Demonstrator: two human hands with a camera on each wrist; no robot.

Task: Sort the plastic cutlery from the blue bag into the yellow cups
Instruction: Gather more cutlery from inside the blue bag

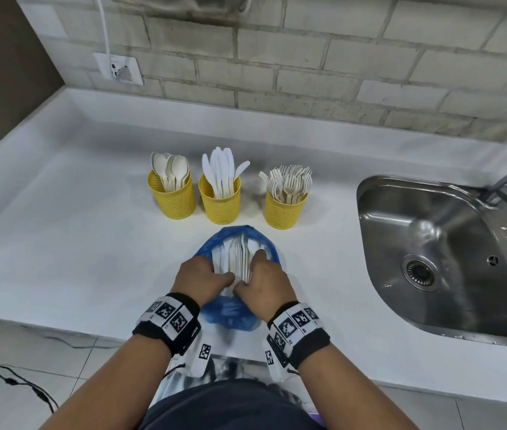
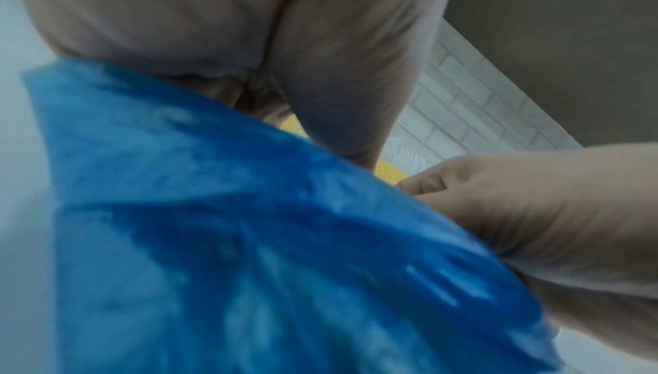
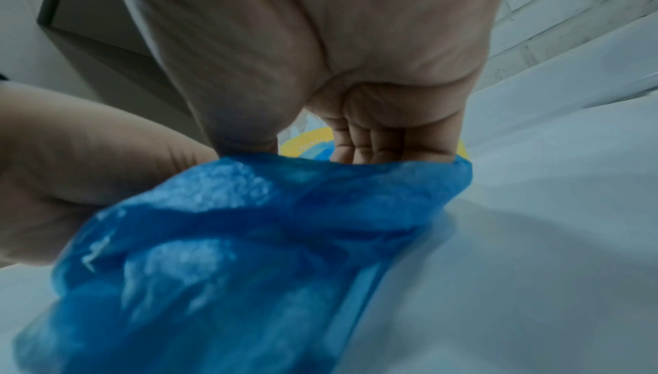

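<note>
The blue bag (image 1: 230, 311) lies on the white desk (image 1: 75, 259) just before me, my left hand (image 1: 199, 279) and right hand (image 1: 266, 285) both curled into its open mouth around the white cutlery (image 1: 235, 259) inside. Beyond stand three yellow cups: spoons (image 1: 171, 198), knives (image 1: 220, 200), forks (image 1: 284, 209). The sink (image 1: 432, 252) sits to the right.

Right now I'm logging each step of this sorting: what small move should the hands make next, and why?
Probably lift one white plastic piece out of the crumpled blue plastic bag. Both the left hand and right hand are already curled at its open mouth, cutlery remains inside, and the three yellow mesh cups behind already hold spoons, knives and forks separately.
</note>
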